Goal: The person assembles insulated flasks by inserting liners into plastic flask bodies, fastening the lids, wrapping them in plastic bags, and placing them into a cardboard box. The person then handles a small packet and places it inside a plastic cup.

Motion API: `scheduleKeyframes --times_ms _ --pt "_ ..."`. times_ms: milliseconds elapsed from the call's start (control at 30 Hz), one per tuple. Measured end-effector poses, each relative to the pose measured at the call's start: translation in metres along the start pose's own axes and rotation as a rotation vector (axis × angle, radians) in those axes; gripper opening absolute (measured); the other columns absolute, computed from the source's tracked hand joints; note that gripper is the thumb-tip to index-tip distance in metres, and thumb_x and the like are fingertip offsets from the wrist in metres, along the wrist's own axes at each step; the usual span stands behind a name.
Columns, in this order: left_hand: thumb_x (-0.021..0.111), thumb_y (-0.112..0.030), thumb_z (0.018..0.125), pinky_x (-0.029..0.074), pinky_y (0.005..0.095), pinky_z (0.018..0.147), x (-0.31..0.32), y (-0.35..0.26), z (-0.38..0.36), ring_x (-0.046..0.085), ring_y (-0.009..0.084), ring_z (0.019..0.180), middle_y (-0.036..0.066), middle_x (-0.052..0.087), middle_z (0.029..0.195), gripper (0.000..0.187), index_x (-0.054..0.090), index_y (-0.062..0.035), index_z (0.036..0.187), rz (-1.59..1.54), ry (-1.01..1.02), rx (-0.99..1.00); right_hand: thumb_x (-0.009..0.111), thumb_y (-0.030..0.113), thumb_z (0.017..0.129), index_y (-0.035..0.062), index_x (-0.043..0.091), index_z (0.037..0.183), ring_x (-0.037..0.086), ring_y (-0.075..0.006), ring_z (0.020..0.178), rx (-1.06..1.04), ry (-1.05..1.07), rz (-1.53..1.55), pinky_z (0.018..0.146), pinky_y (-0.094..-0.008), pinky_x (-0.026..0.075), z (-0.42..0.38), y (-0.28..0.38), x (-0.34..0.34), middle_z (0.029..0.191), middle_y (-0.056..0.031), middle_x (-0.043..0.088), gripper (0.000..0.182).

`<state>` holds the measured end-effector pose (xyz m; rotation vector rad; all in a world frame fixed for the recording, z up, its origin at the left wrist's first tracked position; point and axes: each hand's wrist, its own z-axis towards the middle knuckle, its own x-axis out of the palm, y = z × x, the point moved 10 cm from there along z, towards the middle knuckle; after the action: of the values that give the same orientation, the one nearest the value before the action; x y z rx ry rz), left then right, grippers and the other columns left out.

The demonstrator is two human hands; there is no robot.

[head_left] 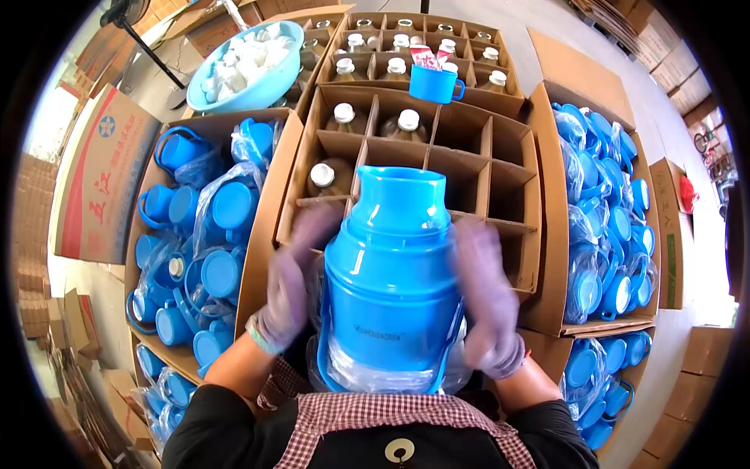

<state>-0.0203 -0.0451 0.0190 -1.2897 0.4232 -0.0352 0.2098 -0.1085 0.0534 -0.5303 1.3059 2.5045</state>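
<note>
A blue thermos flask casing (392, 270) stands upright before my chest, its spout collar on top and clear plastic gathered around its base. Beside its left wall is my left hand (287, 277), in a purple glove, fingers stretched forward and blurred. My right hand (488, 301), gloved the same way, is at the casing's right side, also blurred with its fingers extended. Just beyond the casing is a divided cardboard carton (512, 148); a few of its cells hold glass flask liners with white caps (408, 120).
Behind stands another divided carton (500, 100) of capped liners, a blue cup (434, 84) with red-and-white packets on it. A light blue basin (289, 55) of white pieces is at the back left. Cartons of blue flask parts flank me, left (269, 203) and right (556, 234).
</note>
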Motion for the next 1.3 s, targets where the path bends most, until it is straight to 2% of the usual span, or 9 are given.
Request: scheduleKeyframes --times_ms 133,367,467,600,667,833,967,1100,1300 --pt "0.037 -0.072 0.1 0.033 0.0472 0.119 0.027 -0.031 -0.041 0.046 0.0376 0.14 0.027 0.053 0.146 0.092 0.047 0.0074 0.147 0.347 0.391 0.324 0.045 0.029 0.108 -0.0066 0.032 0.156 0.043 -0.0397 0.146 0.36 0.225 0.1 0.119 -0.0438 0.035 -0.05 -0.112 0.035 0.154 -0.0306 0.045 0.062" --pt "0.03 -0.077 0.099 0.036 0.048 0.116 0.013 -0.03 -0.009 0.051 0.0365 0.137 0.026 0.058 0.14 0.098 0.055 0.0089 0.139 0.087 0.034 0.118 0.047 0.042 0.101 -0.0108 0.036 0.153 0.042 -0.0436 0.146 -0.057 -0.014 0.029 0.122 -0.0446 0.029 0.0 0.003 0.005 0.155 -0.0326 0.042 0.075" --pt "0.037 -0.074 0.1 0.039 0.0518 0.115 0.049 -0.093 -0.052 0.058 0.0356 0.132 0.022 0.06 0.141 0.088 0.058 0.0012 0.14 0.215 0.494 0.762 0.035 0.057 0.108 -0.0078 0.038 0.153 0.047 -0.034 0.142 0.619 0.231 0.298 0.119 -0.043 0.035 -0.038 -0.115 0.042 0.147 -0.0267 0.054 0.079" --pt "0.035 -0.026 0.11 0.058 0.0379 0.098 -0.016 -0.027 0.033 0.072 0.0259 0.111 0.019 0.069 0.129 0.047 0.062 0.0037 0.135 0.125 -0.094 0.09 0.026 0.06 0.109 -0.0076 0.039 0.153 0.045 -0.033 0.144 0.467 -0.208 0.515 0.122 -0.0417 0.031 0.0 -0.06 0.005 0.151 -0.0251 0.05 0.082" --pt "0.069 -0.057 0.094 0.021 0.043 0.127 0.017 0.062 0.058 0.035 0.028 0.15 0.016 0.037 0.164 0.083 0.04 -0.0118 0.157 -0.495 0.094 -0.303 0.035 0.065 0.104 -0.0078 0.04 0.153 0.037 -0.0406 0.149 0.138 0.01 0.135 0.124 -0.0489 0.023 0.02 0.005 0.006 0.156 -0.0298 0.041 0.087" --pt "0.037 -0.07 0.103 0.041 0.0414 0.117 0.067 0.051 0.039 0.049 0.0279 0.14 0.019 0.046 0.156 0.092 0.026 0.0015 0.159 -0.844 0.515 -0.499 0.042 0.078 0.095 -0.0091 0.035 0.155 0.033 -0.045 0.15 0.049 0.082 -0.157 0.124 -0.0499 0.024 0.013 0.013 0.022 0.158 -0.0335 0.036 0.105" --pt "0.048 -0.079 0.091 0.016 0.0457 0.126 0.032 -0.04 0.021 0.018 0.0419 0.155 0.031 0.014 0.166 0.12 0.006 0.0076 0.161 0.213 0.422 0.331 0.037 0.068 0.104 -0.0045 0.032 0.158 0.043 -0.0279 0.144 0.589 -0.012 0.889 0.119 -0.0388 0.034 -0.01 -0.072 0.043 0.157 -0.019 0.044 0.09" --pt "0.056 -0.083 0.085 0.018 0.0452 0.125 0.034 -0.094 0.022 0.023 0.0417 0.153 0.031 0.023 0.162 0.125 0.015 0.0076 0.16 0.536 0.247 0.288 0.039 0.054 0.109 0.0042 0.037 0.156 0.059 -0.0277 0.129 0.972 -0.032 1.142 0.11 -0.0402 0.048 0.01 -0.12 0.074 0.149 -0.0155 0.054 0.068" --pt "0.088 -0.042 0.083 0.049 0.0316 0.105 -0.079 -0.024 0.097 0.059 0.0218 0.124 0.018 0.055 0.14 0.107 0.027 0.0068 0.156 -0.524 -0.176 -0.005 0.044 0.051 0.108 0.0033 0.033 0.158 0.046 -0.0292 0.142 0.104 0.321 0.651 0.12 -0.0441 0.036 0.166 -0.032 0.081 0.152 -0.0187 0.048 0.07"
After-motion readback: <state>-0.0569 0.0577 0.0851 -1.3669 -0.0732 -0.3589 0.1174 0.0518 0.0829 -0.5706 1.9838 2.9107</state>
